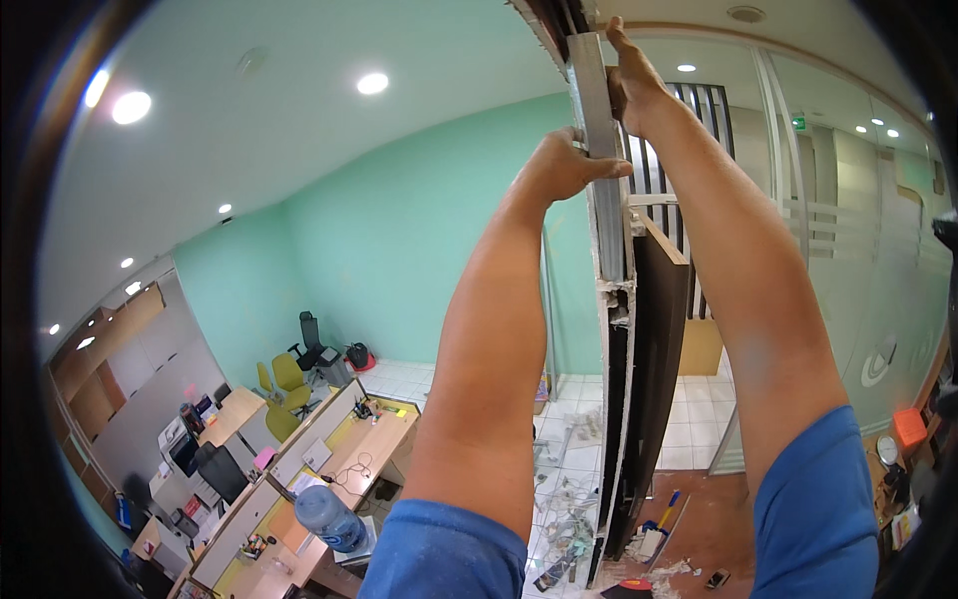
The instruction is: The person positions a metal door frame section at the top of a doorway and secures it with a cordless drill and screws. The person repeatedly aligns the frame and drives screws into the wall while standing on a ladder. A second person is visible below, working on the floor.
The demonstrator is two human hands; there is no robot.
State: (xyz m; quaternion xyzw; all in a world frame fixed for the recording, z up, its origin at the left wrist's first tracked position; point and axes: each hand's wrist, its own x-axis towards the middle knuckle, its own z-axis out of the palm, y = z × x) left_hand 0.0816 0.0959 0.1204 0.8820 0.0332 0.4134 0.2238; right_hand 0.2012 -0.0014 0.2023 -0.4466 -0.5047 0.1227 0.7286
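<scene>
We have both arms raised to a grey metal strip that stands roughly upright along the broken edge of a partition, and we take that strip as our landmark. Our left hand is at the strip's middle, partly closed around it, the thumb laid across its front face and the fingers passing out of sight along its left side. Our right hand is higher, just beside the strip's upper right side, with one digit stretched upward; its other fingers are largely hidden, so we cannot tell how far it is closed or whether it has hold of anything. Below and to the right of the strip is a dark panel, while a black slatted screen shows behind it on the right, with a glass wall farther right. To the left of the strip we see a mint-green wall; well below and left are a wooden table, a blue water bottle and green chairs. Rubble litters the tiled floor beneath the strip.
</scene>
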